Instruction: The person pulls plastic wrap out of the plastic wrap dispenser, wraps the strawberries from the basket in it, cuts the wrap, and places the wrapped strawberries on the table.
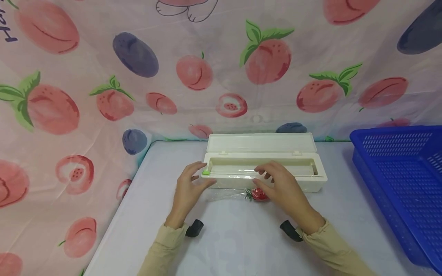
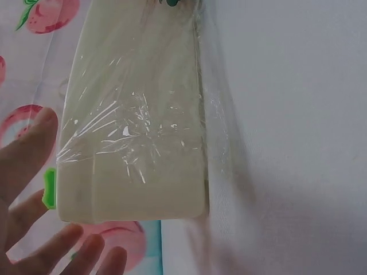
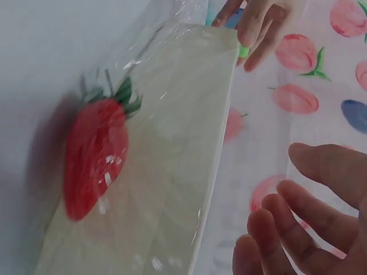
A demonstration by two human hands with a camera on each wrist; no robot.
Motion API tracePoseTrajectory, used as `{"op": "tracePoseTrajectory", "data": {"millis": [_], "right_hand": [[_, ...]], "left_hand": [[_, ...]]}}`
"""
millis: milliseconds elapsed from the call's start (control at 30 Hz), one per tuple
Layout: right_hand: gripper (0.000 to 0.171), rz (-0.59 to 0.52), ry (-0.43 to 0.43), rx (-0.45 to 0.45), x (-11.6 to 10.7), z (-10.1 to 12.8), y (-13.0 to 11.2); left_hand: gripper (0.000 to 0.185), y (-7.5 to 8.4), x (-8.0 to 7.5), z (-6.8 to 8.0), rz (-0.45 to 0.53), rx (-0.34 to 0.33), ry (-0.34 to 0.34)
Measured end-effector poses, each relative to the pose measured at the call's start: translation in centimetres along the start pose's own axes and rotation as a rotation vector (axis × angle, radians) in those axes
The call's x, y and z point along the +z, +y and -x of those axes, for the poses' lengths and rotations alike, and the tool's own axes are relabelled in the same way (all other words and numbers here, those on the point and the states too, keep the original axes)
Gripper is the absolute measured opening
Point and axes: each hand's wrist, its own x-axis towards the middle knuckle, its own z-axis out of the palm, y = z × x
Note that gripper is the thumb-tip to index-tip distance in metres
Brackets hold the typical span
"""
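Observation:
A white cling film dispenser (image 1: 264, 184) stands on the table with its hinged lid (image 1: 260, 143) raised. Clear film (image 2: 137, 132) hangs over its front wall and trails onto the table. A red strawberry (image 3: 97, 157) with green leaves lies against that wall, with film about it. At the dispenser's left end, my left hand (image 1: 186, 189) has its fingers spread beside the green slide cutter (image 2: 50, 188); whether a finger touches it I cannot tell. My right hand (image 1: 284, 188) hovers by the front edge above the strawberry, fingers loosely bent with nothing between them.
A blue plastic basket (image 1: 383, 207) stands at the right side of the table. Behind the dispenser hangs a fruit-printed cloth (image 1: 207, 30), which also covers the left side. Black straps or mounts (image 1: 195, 228) show at both wrists.

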Motion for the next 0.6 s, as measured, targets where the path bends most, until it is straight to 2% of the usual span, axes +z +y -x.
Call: {"op": "tracePoseTrajectory", "data": {"millis": [200,433,600], "right_hand": [[0.029,0.008,-0.008,-0.085,1.8,-1.1,-1.6],[0.029,0.023,-0.067,-0.139,3.9,-2.5,-3.2],[0.028,0.014,-0.079,-0.164,5.1,-3.4,-4.1]], "left_hand": [[0.061,-0.1,0.1,-0.3,0.002,-0.030,-0.059],[0.058,-0.4,0.3,-0.6,0.008,-0.022,-0.046],[0.059,-0.9,0.3,-0.9,0.023,-0.014,-0.034]]}}
